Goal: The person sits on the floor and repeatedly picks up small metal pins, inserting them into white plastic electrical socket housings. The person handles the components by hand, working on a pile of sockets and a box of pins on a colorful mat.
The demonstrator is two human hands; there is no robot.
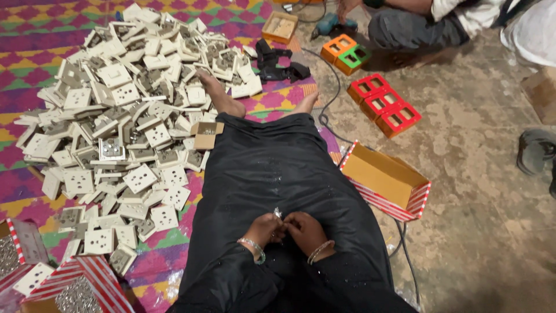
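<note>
White plates on a bright zigzag mat

The socket plates (124, 110) are off-white; the mat (35, 40) runs pink, purple, green and yellow; the garment (284, 174) is black; small frames (383, 104) are red, orange, green; the open box (385, 179) is tan, red-and-white striped outside.

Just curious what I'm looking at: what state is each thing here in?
Left hand: pinching a small shiny piece.
Right hand: closed on the same piece.
White plastic socket plates: heaped loosely on the mat.
Red-striped cardboard box: open, looks empty.
Small brown box: open.
</note>
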